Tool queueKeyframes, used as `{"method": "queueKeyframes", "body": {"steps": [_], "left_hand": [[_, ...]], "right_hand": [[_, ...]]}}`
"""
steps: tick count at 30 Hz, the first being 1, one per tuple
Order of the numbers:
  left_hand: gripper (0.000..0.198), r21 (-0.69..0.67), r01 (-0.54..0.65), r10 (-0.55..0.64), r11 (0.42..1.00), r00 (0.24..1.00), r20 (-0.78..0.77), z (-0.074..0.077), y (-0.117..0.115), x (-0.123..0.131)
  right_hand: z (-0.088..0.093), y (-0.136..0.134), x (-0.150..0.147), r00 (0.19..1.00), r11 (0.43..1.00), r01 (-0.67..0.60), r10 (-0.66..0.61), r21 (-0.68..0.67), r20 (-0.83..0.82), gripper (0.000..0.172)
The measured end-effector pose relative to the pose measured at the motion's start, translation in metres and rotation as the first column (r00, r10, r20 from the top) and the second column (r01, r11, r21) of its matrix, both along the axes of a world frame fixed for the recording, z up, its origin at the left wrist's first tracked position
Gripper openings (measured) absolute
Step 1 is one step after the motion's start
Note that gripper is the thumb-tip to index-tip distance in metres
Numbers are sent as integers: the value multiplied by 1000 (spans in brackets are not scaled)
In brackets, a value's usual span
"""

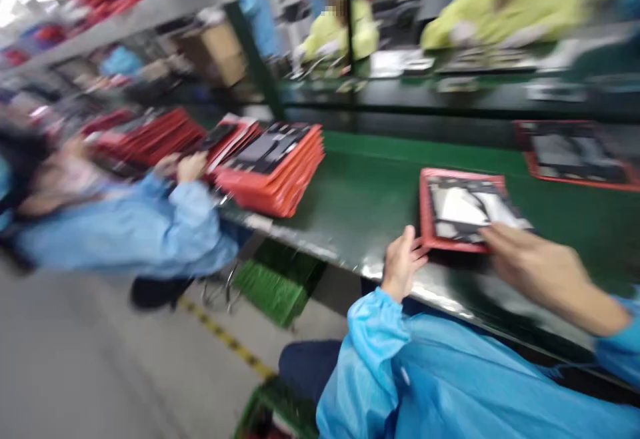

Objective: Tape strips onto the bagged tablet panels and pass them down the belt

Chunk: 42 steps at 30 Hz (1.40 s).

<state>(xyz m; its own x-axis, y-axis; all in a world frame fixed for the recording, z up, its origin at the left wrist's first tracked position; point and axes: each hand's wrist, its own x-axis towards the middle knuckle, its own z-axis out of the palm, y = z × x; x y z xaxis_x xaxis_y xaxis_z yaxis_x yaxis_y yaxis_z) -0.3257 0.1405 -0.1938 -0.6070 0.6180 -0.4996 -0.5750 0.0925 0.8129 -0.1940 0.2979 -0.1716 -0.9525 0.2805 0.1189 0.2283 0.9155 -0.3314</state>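
Note:
A shallow red tray (427,215) lies near the front edge of the green bench, holding a flat black-framed piece with pale, shiny panels (463,205). My left hand (401,262) is at the tray's near left corner, thumb raised and fingers apart, the fingertips touching the rim. Over the tray's near right side reaches my right hand (530,265), fingers stretched out and their tips on the framed piece. Motion blurs both hands somewhat, and the tray's right rim is partly hidden behind the right hand.
Another red tray with a dark piece (577,149) lies at the far right. A stack of red trays (280,172) stands to the left, beside a co-worker's blue sleeve (150,225). Two people in yellow sit opposite. Below is a green crate (275,282).

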Motion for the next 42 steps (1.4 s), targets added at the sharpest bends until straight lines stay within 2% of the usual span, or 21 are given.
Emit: {"method": "queueKeyframes", "body": {"steps": [3, 5, 8, 10, 12, 13, 15, 17, 18, 20, 23, 27, 29, 31, 32, 33, 35, 36, 37, 39, 42], "left_hand": [[58, 97, 38, -52, 995, 988, 146, -10, 39, 1], [51, 80, 12, -27, 997, 982, 186, -14, 54, 9], [51, 12, 59, -61, 998, 982, 177, -13, 60, 24], [51, -39, 81, -72, 996, 979, 191, -10, 60, 32], [54, -108, 114, -89, 988, 973, 213, -7, 61, 36], [55, -144, 137, -103, 980, 969, 223, -7, 63, 38], [58, -221, 180, -126, 959, 963, 238, -9, 69, 38], [61, -281, 218, -147, 935, 956, 253, -14, 77, 36], [64, -303, 233, -157, 924, 954, 256, -16, 79, 36], [68, -356, 255, -180, 899, 956, 232, -21, 81, 35], [67, -460, 234, -230, 857, 971, 66, -29, 75, 34], [65, -532, 209, -314, 820, 943, -113, -38, 59, 26], [71, -576, 217, -385, 788, 903, -188, -36, 53, 16], [70, -672, 195, -525, 714, 785, -330, -25, 51, 2], [64, -712, 177, -612, 680, 670, -419, -18, 50, -4], [54, -732, 174, -695, 658, 514, -503, -10, 51, -9], [35, -734, 253, -774, 630, 135, -618, 5, 55, -11], [30, -731, 329, -766, 598, -37, -642, 10, 59, -9], [28, -749, 375, -754, 546, -169, -635, 13, 65, -6], [31, -794, 357, -743, 493, -302, -597, 12, 80, 4], [41, -826, 267, -753, 496, -342, -563, 1, 102, 11]], "right_hand": [[-8, -6, 23, 999, 996, -30, 26, 80, 47, 34], [-15, -13, 31, 1000, 1000, 19, -20, 23, 23, 34], [-18, -15, 61, 981, 971, 187, -193, -146, -29, 35], [-20, -9, 90, 914, 888, 367, -400, -278, -72, 34], [-22, 2, 117, 766, 708, 545, -638, -449, -75, 26], [-23, 10, 129, 664, 569, 612, -747, -549, -34, 22], [-26, 28, 145, 417, 223, 645, -904, -731, 92, 20], [-28, 50, 154, 156, -100, 490, -967, -866, 200, 25], [-29, 61, 155, 51, -201, 354, -971, -913, 233, 26], [-30, 81, 153, -77, -285, 68, -957, -956, 280, 28], [-30, 99, 143, -150, -298, -176, -934, -938, 325, 27], [-30, 108, 133, -244, -206, -189, -937, -960, 249, 23], [-30, 107, 133, -289, -143, -165, -939, -976, 187, 23], [-29, 99, 135, -335, -85, -124, -934, -989, 123, 21], [-27, 92, 135, -349, -59, -76, -933, -995, 82, 20], [-26, 84, 135, -340, -39, -2, -940, -999, 37, 19], [-21, 70, 131, -218, -11, 189, -976, -982, -31, 17], [-18, 66, 127, -97, 3, 274, -995, -962, -30, 17], [-15, 65, 121, 50, 19, 337, -999, -941, -2, 18], [-11, 71, 102, 362, 66, 394, -928, -917, 89, 22], [-14, 94, 60, 714, 173, 360, -683, -917, 151, 25]]}}
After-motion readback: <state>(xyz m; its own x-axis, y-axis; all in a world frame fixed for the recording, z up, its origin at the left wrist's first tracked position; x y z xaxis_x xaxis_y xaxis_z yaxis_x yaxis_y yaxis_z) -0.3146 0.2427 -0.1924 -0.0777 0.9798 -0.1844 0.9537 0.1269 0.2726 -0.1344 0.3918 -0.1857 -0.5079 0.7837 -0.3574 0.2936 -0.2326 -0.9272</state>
